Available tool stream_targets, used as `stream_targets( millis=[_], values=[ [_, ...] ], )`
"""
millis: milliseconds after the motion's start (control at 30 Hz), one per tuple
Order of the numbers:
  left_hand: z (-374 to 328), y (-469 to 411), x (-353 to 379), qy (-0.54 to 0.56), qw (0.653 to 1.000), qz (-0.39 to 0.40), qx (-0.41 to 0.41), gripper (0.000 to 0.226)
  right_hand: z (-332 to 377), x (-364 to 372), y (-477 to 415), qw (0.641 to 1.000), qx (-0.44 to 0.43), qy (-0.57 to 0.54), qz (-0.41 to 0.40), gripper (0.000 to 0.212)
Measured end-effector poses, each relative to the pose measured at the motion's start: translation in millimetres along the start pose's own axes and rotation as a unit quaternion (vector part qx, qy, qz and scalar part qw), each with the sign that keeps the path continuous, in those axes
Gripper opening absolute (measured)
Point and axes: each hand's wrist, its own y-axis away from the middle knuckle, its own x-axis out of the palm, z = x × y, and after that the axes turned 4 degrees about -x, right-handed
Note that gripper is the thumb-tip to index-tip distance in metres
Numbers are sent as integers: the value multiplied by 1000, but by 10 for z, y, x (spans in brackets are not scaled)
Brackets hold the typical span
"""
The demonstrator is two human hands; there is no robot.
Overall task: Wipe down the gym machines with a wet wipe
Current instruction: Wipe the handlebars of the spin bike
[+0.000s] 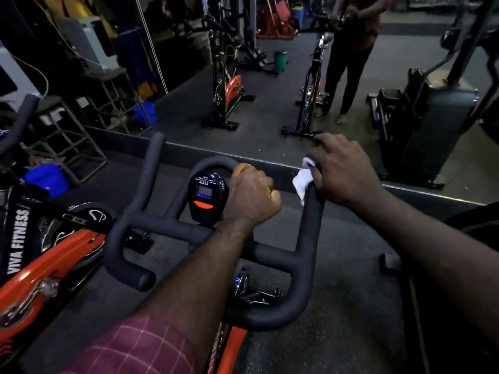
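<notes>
An orange and black spin bike stands right in front of me, its black foam handlebar (pixel 162 225) spreading across the middle of the view. My left hand (pixel 251 193) grips the central loop of the handlebar beside the small black console (pixel 206 194). My right hand (pixel 340 168) grips the upper end of the right bar, with a white wet wipe (pixel 302 182) wrapped round the bar under its fingers. Part of the wipe hangs out to the left of the hand.
A large wall mirror (pixel 270 76) faces me, reflecting the bikes, a standing person and a green bucket. A second orange bike (pixel 40 260) marked VIVA FITNESS stands at my left. Metal stools (pixel 67 141) and a blue bucket (pixel 47 179) sit at far left; a dark machine (pixel 432 125) at right.
</notes>
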Motion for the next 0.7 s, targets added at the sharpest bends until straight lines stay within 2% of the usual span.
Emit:
stream_targets(
  millis=[100, 167, 200, 233, 267, 333, 367, 400, 467, 500, 533, 600, 633, 700],
  values=[
    [13, 7, 5, 17, 1000, 12, 4, 26, -36, 117, -117, 993, 97, -48, 40, 32],
    [40, 1, 31, 23, 1000, 21, 3, 21, -49, 151, -254, 966, 197, -117, 118, 38],
    [50, -4, 46, 27, 999, 19, 3, 18, -47, 144, -334, 941, 246, -166, 160, 39],
    [55, -1, 56, 32, 999, 17, 4, 15, -49, 119, -409, 897, 321, -248, 175, 39],
    [58, 4, 58, 38, 999, 15, 7, 14, -47, 132, -446, 831, 402, -350, 158, 37],
    [62, -3, 54, 50, 999, 10, 12, 14, 40, 150, -435, 649, 512, -557, 82, 28],
    [62, -5, 50, 56, 998, 8, 12, 14, 48, 177, -410, 579, 529, -618, 44, 26],
    [61, -5, 40, 59, 998, 7, 10, 15, 39, 207, -381, 548, 534, -643, 26, 31],
    [56, -9, 30, 67, 998, 9, 13, 19, -48, 300, -285, 555, 535, -636, -23, 48],
    [56, -8, 28, 68, 997, 11, 17, 21, -109, 308, -247, 572, 548, -607, -72, 49],
    [58, -2, 28, 68, 997, 13, 19, 23, -161, 300, -200, 605, 560, -552, -125, 44],
    [64, 2, 20, 65, 998, 11, 19, 23, -167, 242, -125, 721, 555, -360, -205, 39],
    [67, 1, 23, 64, 998, 12, 18, 21, -111, 226, -113, 770, 518, -299, -220, 37],
    [68, 12, 19, 59, 998, 15, 15, 20, 74, 240, -93, 855, 384, -302, -177, 26]
  ],
)
